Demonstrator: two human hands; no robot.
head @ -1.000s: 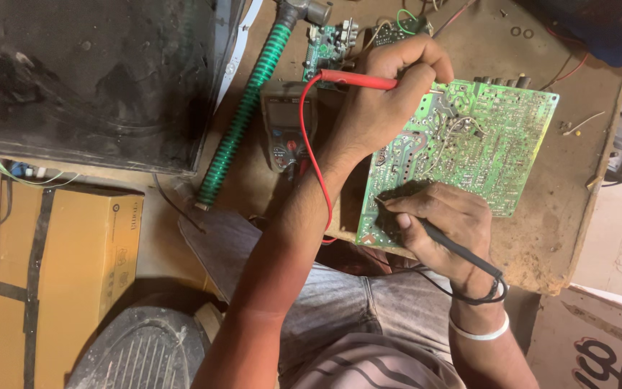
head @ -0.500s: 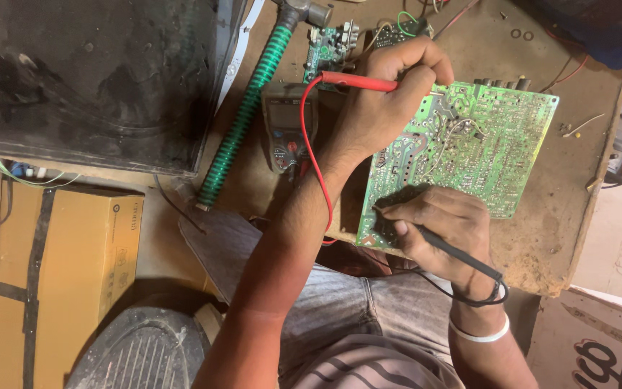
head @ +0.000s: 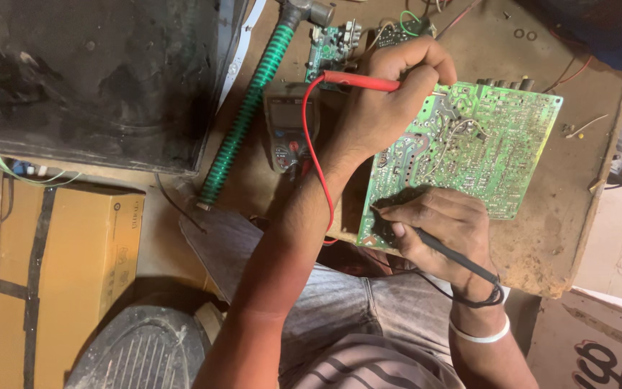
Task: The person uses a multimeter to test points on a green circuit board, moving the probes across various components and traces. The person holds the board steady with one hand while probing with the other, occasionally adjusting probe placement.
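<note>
a person's left hand pinched a red probe and the right hand pinched a black probe against a green circuit board on the desk.

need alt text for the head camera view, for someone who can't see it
A person's left hand presses a red meter probe and the right hand a black probe onto a green printed circuit board lying on a worn brown workbench. A grey handheld multimeter lies beside a green ribbed hose.
</note>
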